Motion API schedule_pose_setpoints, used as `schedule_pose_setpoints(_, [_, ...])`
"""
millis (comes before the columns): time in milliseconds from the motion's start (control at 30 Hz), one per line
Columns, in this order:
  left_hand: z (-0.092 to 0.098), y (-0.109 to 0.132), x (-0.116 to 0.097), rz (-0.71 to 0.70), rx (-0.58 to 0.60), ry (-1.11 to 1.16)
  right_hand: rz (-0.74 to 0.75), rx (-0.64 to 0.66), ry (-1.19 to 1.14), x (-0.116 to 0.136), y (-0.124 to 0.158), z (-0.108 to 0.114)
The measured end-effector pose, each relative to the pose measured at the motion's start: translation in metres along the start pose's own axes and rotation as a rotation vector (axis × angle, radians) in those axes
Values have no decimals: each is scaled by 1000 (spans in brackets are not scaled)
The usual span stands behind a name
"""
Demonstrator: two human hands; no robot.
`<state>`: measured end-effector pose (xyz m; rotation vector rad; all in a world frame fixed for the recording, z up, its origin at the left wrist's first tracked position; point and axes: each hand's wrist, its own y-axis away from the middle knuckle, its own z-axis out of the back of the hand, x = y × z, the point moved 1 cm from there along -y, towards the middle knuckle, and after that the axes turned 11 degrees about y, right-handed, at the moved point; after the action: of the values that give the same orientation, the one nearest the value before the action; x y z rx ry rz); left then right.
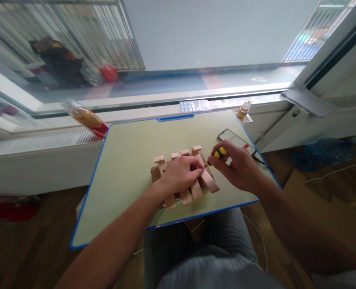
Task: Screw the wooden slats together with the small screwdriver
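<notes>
A set of pale wooden slats with curled ends [210, 180] lies side by side across a brown base on the table. My left hand [181, 172] rests over the slats. Its thumb and forefinger come together at the rightmost slat, around the tip of a screwdriver; whatever they pinch there is too small to make out. My right hand [238, 164] is closed around the yellow and black handle of that screwdriver [220, 152]. The shaft slants down to the left, its tip meeting the left fingertips.
The table [120, 160] has a blue rim. Behind my right hand lies a phone [235, 138], with a dark cable at the table's right edge. A large bottle [89, 120] leans at the far left, and a small bottle [244, 110] stands beyond the far right corner.
</notes>
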<state>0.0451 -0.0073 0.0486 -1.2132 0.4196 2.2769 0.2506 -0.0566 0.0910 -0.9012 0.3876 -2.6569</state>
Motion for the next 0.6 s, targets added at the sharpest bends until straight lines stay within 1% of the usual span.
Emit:
schedule_pose_setpoints(200, [2,-1,-3,-40,2,-22,57,91,90,7,-10,1])
schedule_pose_setpoints(600, [0,-4,0,-56,14,-61,111,112,77,7,-14,-6])
